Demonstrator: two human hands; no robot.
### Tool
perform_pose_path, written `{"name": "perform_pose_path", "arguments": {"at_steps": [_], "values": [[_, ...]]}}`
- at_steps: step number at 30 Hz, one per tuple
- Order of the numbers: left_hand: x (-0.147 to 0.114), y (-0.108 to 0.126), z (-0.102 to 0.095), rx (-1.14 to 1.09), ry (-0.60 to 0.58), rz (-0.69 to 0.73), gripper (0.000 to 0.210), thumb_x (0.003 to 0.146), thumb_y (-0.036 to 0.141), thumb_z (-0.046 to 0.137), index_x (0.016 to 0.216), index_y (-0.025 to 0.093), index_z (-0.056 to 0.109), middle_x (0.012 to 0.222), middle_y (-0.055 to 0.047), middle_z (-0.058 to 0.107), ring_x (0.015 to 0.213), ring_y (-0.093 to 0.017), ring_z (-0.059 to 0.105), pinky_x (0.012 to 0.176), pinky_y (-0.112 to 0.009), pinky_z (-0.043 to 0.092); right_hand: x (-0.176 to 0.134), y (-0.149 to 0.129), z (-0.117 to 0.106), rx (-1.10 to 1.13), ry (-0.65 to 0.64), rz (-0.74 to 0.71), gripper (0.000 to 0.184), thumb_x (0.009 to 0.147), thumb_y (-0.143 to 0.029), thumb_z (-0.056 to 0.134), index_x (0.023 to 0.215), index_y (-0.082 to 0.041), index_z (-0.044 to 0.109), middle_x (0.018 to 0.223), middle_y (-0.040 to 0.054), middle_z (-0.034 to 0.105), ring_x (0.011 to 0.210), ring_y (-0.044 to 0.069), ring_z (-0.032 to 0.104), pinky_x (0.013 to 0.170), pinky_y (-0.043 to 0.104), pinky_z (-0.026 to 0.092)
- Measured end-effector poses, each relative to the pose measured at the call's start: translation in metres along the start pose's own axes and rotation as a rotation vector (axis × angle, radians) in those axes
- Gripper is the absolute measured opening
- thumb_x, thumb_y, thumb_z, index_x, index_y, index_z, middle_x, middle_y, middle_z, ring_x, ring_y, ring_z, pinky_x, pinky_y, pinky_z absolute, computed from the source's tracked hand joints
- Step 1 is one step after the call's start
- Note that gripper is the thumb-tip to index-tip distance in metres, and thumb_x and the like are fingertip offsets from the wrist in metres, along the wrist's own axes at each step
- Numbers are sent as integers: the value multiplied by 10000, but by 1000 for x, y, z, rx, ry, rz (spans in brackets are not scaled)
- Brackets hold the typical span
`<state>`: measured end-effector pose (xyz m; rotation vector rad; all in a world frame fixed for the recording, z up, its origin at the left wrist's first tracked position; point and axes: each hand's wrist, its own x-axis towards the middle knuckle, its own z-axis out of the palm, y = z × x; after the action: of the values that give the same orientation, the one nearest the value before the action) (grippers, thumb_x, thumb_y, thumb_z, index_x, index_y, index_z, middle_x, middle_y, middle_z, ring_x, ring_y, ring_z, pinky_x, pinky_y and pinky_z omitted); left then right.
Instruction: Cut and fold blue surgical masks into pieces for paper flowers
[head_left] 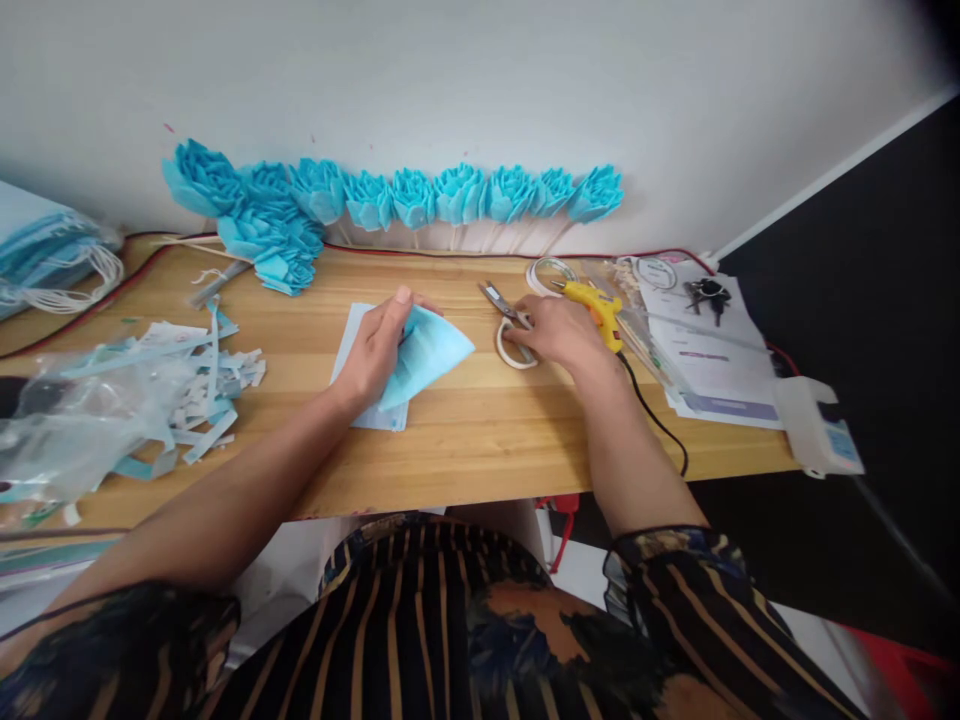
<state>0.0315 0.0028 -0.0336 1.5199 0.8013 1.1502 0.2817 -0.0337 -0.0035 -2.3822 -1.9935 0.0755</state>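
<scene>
Table (472,450): front edge runs just before your waist; back edge meets the wall (465,90), where a row of blue flowers (461,195) leans. Bare wood separates your two hands, and a wider strip runs from them to the front edge. On the left, room ends at the paper scraps (214,385) and plastic bag (90,420); on the right, at the glue gun (609,312), its black cord (660,420) dropping over the front edge.

Left hand (381,345): thumb on top, fingers mostly hidden behind, pinching the folded blue sheet (431,362). The sheet tapers to a point toward your right hand. It sits above a pale blue stack (390,416), partly covering it; contact between the two cannot be judged.

Right hand (562,328): fingers bent round the white handles of the scissors (502,304), blades pointing away from you and leftward. Whether any finger passes through a loop, you cannot tell. Glue gun lies just beside this hand; tape roll (534,280) lies just beyond it. Papers (712,350) and keys (709,293) lie farther right.
</scene>
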Motion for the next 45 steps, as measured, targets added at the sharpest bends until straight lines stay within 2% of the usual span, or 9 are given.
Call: {"name": "perform_pose_path", "arguments": {"at_steps": [5, 9, 14, 23, 28, 32, 36, 40, 45], "values": [[-3, 6, 0, 23, -104, -73, 581, 888, 716, 442, 838, 226, 751, 532, -12, 515, 600, -191, 532, 604, -317, 404, 2, -14, 7, 139, 87, -35, 393, 815, -351, 637, 1179, -204, 654, 971, 113, 742, 852, 277, 671, 721, 351, 462], [-1, 14, 2, 18, -193, -85, 453, 897, 607, 533, 894, 219, 768, 611, -17, 596, 628, -179, 526, 603, -300, 398, 1, -23, 10, 355, 274, -214, 424, 830, -329, 620, 1228, -188, 585, 1024, 104, 717, 901, 247, 660, 787, 351, 481], [2, 17, 3, -107, -202, -96, 269, 809, 449, 710, 967, 236, 752, 627, 25, 579, 534, -108, 425, 531, -255, 338, -3, -31, 15, 630, 214, -244, 524, 855, -384, 605, 1331, -210, 473, 920, 35, 711, 794, 200, 670, 727, 331, 500], [8, 9, 3, -103, -87, -159, 277, 749, 441, 748, 825, 175, 731, 862, -43, 716, 722, -142, 574, 653, -265, 435, -3, -31, 11, 461, 297, -343, 680, 791, -278, 669, 1438, -215, 467, 1198, 123, 646, 1074, 271, 625, 936, 434, 490], [10, 6, 1, -24, -87, -219, 375, 769, 497, 706, 942, 168, 753, 917, -63, 738, 774, -180, 603, 708, -297, 452, -9, -39, 10, 431, 346, -417, 747, 786, -284, 672, 1485, -236, 411, 1182, 122, 623, 1069, 290, 611, 940, 467, 497], [9, 7, 2, 72, -139, -208, 407, 814, 493, 654, 1033, 166, 758, 1035, -70, 740, 903, -209, 617, 815, -313, 447, -14, -48, 14, 381, 431, -493, 688, 816, -289, 649, 1466, -220, 436, 1135, 132, 625, 1051, 309, 605, 916, 496, 509], [8, 2, 5, -7, -149, -271, 430, 797, 541, 648, 897, 135, 746, 836, -51, 706, 714, -154, 560, 666, -273, 418, -20, -57, 19, 385, 439, -581, 639, 827, -307, 655, 1429, -191, 477, 1172, 154, 640, 1061, 307, 617, 897, 488, 530], [9, -2, 5, -93, -103, -333, 442, 782, 556, 652, 857, 123, 707, 724, -27, 634, 601, -113, 478, 571, -252, 360, -21, -53, 16, 428, 386, -627, 563, 840, -290, 656, 1384, -231, 522, 1128, 100, 710, 1005, 264, 668, 861, 439, 557], [6, 5, 4, 32, -198, -303, 396, 811, 507, 638, 684, 133, 610, 608, 14, 486, 543, -83, 360, 511, -241, 248, -20, -40, -1, 544, 620, -485, 277, 933, -283, 560, 1182, -228, 666, 928, 52, 745, 815, 201, 689, 772, 374, 563]]}}
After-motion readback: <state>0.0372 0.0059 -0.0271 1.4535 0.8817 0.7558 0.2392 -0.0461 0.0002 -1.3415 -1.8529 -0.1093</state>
